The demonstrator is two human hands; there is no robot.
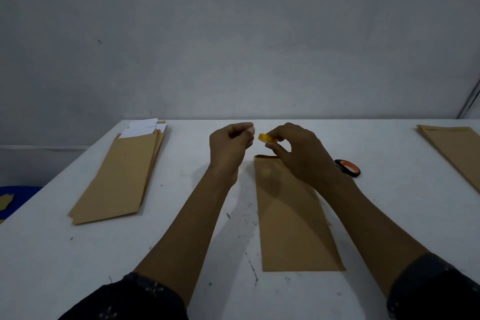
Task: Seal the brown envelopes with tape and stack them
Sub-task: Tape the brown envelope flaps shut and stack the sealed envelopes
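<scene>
One brown envelope (291, 218) lies lengthwise on the white table (181, 241) in front of me, its folded flap at the far end. Above that end my right hand (298, 153) pinches a small yellow tape roll (266, 138). My left hand (231, 145) is curled beside the roll, thumb and fingers pinched together as if on the tape's end; the clear strip itself is too faint to make out. A pile of brown envelopes (122, 176) with white papers sticking out lies at the left. Another pile of brown envelopes (457, 153) lies at the far right.
Scissors with black and orange handles (348, 167) lie right of the middle envelope, partly behind my right wrist. A grey wall stands behind the table's far edge. Something blue (15, 197) sits below the table's left edge.
</scene>
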